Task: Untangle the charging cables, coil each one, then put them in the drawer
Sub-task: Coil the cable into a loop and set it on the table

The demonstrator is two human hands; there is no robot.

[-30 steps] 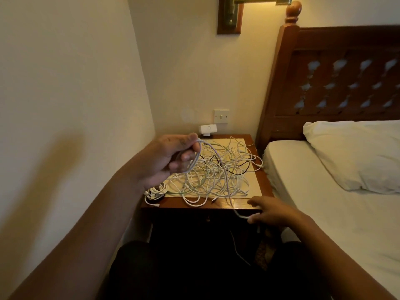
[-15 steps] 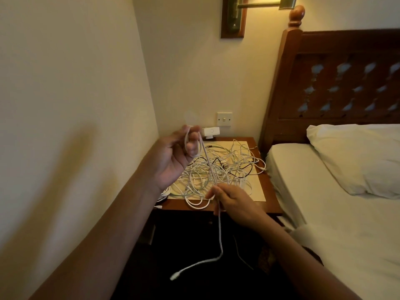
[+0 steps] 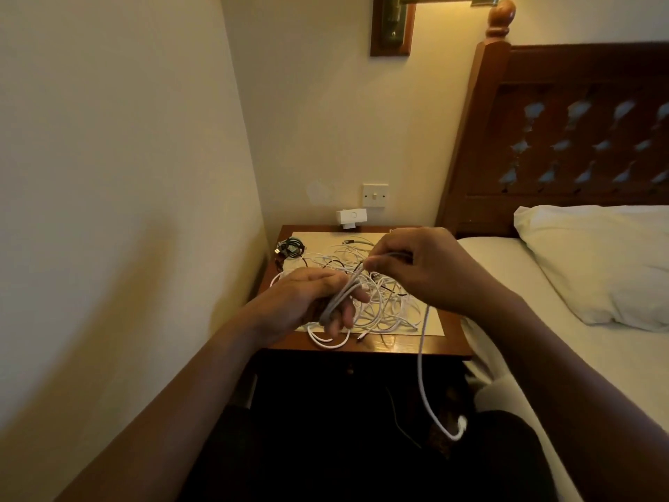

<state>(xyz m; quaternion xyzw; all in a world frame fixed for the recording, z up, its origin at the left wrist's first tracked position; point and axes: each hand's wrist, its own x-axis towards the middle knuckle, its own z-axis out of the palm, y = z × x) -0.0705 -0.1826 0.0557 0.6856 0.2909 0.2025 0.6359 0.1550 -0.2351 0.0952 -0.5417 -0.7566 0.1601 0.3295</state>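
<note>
White cable (image 3: pixel 421 356) in loops around left hand (image 3: pixel 307 300), taut to right hand (image 3: pixel 429 271)

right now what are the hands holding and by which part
One white cable: the left hand grips its wound loops, the right hand pinches the strand just past them; the free end dangles.

cream walls (image 3: pixel 126 139) | wooden headboard (image 3: pixel 564 139) | white pillow (image 3: pixel 597 262) | brass lamp (image 3: pixel 392 23)

The table (image 3: pixel 445 347) is varnished wood, glossy along its front edge, with a matt cream top panel (image 3: pixel 325 240). The cables (image 3: pixel 389 309) look like smooth white plastic. The headboard (image 3: pixel 564 63) is dark polished wood, the pillow (image 3: pixel 608 262) white cloth, the lamp (image 3: pixel 392 23) brassy metal.
</note>
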